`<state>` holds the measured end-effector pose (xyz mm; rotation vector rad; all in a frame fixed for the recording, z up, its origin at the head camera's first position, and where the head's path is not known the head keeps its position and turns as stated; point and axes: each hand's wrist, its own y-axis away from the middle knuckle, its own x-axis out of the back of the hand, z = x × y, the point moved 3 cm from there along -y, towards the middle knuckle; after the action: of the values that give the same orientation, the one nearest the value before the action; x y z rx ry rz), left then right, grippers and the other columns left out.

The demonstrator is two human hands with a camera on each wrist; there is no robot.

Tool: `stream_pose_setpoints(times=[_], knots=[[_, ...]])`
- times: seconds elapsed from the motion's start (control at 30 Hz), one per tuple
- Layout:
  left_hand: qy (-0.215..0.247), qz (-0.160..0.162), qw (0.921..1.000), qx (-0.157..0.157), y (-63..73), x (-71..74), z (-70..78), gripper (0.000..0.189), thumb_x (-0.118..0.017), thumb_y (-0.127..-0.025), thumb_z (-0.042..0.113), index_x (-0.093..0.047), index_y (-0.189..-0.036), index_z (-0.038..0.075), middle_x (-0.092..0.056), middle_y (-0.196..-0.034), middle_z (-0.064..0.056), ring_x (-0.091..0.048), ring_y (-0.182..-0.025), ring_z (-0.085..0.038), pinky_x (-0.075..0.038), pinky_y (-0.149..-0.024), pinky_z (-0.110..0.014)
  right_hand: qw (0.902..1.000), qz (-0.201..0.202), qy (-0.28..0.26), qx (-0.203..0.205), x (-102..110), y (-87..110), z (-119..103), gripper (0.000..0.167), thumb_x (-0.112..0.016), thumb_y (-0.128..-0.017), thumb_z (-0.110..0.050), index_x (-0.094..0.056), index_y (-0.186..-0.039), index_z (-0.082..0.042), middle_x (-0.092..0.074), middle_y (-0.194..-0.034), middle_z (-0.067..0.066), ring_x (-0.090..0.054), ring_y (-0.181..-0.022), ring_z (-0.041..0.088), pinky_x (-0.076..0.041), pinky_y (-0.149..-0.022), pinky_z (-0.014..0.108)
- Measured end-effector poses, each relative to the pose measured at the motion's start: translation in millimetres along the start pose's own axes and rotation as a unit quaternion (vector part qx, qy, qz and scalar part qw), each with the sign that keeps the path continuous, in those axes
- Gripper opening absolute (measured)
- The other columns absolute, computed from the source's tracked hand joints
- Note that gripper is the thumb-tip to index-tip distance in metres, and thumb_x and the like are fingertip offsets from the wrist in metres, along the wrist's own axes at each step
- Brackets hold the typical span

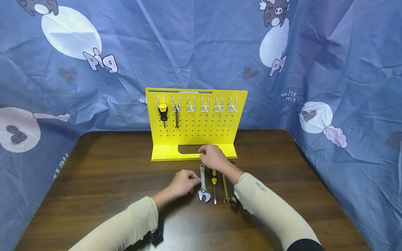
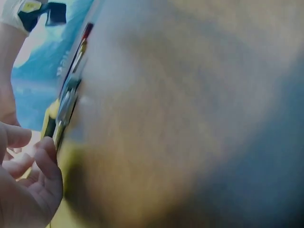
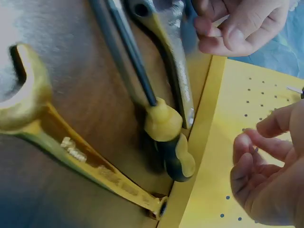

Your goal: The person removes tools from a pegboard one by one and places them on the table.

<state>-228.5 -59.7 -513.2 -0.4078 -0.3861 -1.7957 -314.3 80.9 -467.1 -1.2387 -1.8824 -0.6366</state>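
On the table, my left hand [image 1: 183, 182] has its fingertips right beside the handle of a silver adjustable wrench [image 1: 203, 184]. Its fingers are loosely bent, and nothing shows between them. My right hand [image 1: 212, 157] hovers at the front lip of a yellow pegboard [image 1: 201, 132], fingers loosely bent around bare air in the right wrist view. Under that forearm lie a screwdriver with a yellow and black handle [image 3: 164, 123] and a yellow open-end wrench [image 3: 90, 161]. A dark tool [image 1: 233, 200] farther right is mostly hidden by the sleeve.
White double hooks [image 1: 205, 104] line the pegboard's upper part. From the leftmost hangs a yellow and black screwdriver [image 1: 162, 111]; a small dark wrench [image 1: 177, 116] hangs on the second. Blue printed cloth [image 1: 194, 45] surrounds the back and sides of the brown table [image 1: 110, 167].
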Motion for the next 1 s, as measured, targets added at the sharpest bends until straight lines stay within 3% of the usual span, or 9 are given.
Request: stream_pose_setpoints(times=[0.1, 0.23, 0.33, 0.5, 0.8, 1.0], knots=[[0.016, 0.021, 0.9996, 0.001, -8.7, 12.7, 3.4, 0.013, -0.065, -0.096, 0.009, -0.072, -0.091, -0.001, -0.062, -0.061, -0.007, -0.057, -0.05, -0.016, -0.047, -0.045, -0.027, 0.9984, 0.031, -0.044, 0.018, 8, -4.8, -2, 0.027, -0.056, -0.097, -0.008, -0.073, -0.116, -0.002, -0.068, -0.086, 0.007, -0.039, -0.046, 0.01, -0.034, -0.044, 0.025], [0.034, 0.07, 0.997, 0.003, -25.4, 34.3, 7.5, 0.017, -0.063, -0.097, 0.009, -0.072, -0.106, -0.003, -0.068, -0.079, -0.017, -0.064, -0.059, -0.026, -0.049, -0.048, -0.028, 0.9924, 0.07, -0.091, 0.043, 18, -11.8, -8, 0.024, -0.057, -0.098, -0.009, -0.075, -0.112, -0.004, -0.073, -0.096, 0.011, -0.048, -0.056, 0.013, -0.041, -0.052, 0.027], [0.042, 0.11, 0.993, 0.007, -38.9, 50.9, 8.1, 0.023, -0.061, -0.099, 0.009, -0.069, -0.116, -0.003, -0.068, -0.097, -0.018, -0.069, -0.067, -0.032, -0.05, -0.051, -0.027, 0.9887, 0.099, -0.096, 0.058, 23, -17.5, -16, 0.021, -0.059, -0.1, -0.012, -0.076, -0.11, -0.008, -0.074, -0.107, 0.008, -0.058, -0.073, 0.015, -0.049, -0.065, 0.03], [0.053, 0.164, 0.9849, 0.014, -57.2, 72.1, 4.2, 0.032, -0.058, -0.102, 0.012, -0.063, -0.13, -0.002, -0.066, -0.119, -0.017, -0.072, -0.077, -0.033, -0.052, -0.056, -0.025, 0.9816, 0.132, -0.113, 0.08, 29, -26.7, -32, 0.018, -0.062, -0.101, -0.013, -0.076, -0.11, -0.007, -0.073, -0.107, 0.005, -0.066, -0.096, 0.02, -0.055, -0.079, 0.036], [0.051, 0.197, 0.9787, 0.024, -79.0, 84.3, -0.9, 0.044, -0.052, -0.105, 0.016, -0.048, -0.147, 0.003, -0.058, -0.139, -0.015, -0.073, -0.085, -0.034, -0.049, -0.055, -0.024, 0.9666, 0.174, -0.156, 0.105, 35, -44.3, -54, 0.022, -0.062, -0.102, -0.016, -0.074, -0.114, -0.002, -0.07, -0.109, 0.008, -0.067, -0.098, 0.023, -0.056, -0.083, 0.033], [0.04, 0.224, 0.9734, 0.026, -83.8, 88.3, -0.4, 0.047, -0.053, -0.104, 0.013, -0.045, -0.149, 0.004, -0.058, -0.138, -0.015, -0.073, -0.084, -0.035, -0.05, -0.06, -0.025, 0.9658, 0.15, -0.183, 0.105, 35, -55.7, -69, 0.039, -0.059, -0.099, -0.008, -0.06, -0.138, -0.009, -0.065, -0.118, 0.012, -0.065, -0.091, 0.019, -0.055, -0.07, 0.026]])
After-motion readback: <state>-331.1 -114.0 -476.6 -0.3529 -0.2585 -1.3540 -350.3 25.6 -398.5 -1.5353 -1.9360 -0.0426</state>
